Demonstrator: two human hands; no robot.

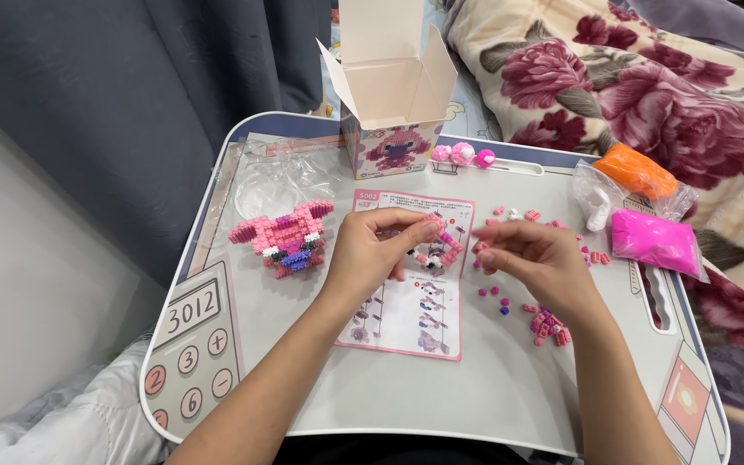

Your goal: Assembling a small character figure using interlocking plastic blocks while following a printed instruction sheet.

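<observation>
My left hand (376, 250) pinches a small pink, white and black brick assembly (437, 244) over a folded instruction sheet (406, 319). My right hand (531, 258) hovers just to its right, fingers pinched on a tiny pink brick (480, 247). A built pink brick figure (284, 238) stands on the lap tray (475, 396) to the left of my left hand. Loose pink bricks (548, 327) lie scattered under and around my right hand.
An open cardboard box (389, 103) stands at the tray's back, with three small pink balls (462, 155) beside it. Clear plastic bags (273, 176) lie back left. Bags of orange (639, 170), white (598, 202) and pink (654, 239) material sit at right. A floral blanket (630, 77) lies beyond.
</observation>
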